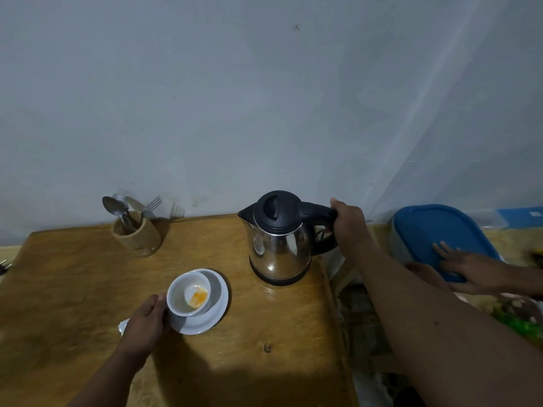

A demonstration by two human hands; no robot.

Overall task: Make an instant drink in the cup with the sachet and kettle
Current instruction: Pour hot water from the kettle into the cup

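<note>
A white cup [180, 298] stands on a white saucer [219, 306] near the front of the wooden table [88, 274]. Orange powder [198, 296] lies at the cup's bottom. My left hand [145, 321] grips the cup's left side. A small white piece, perhaps the sachet [123, 326], pokes out from under that hand. The steel kettle [279, 245] with a black lid stands upright on the table to the right of the cup. My right hand [348, 221] is closed around its black handle.
A wooden holder [138, 235] with spoons and forks stands at the back left by the wall. Off the table's right edge, another person's hand [473, 268] rests on a blue-lidded container [440, 236]. Green clutter lies at the far right.
</note>
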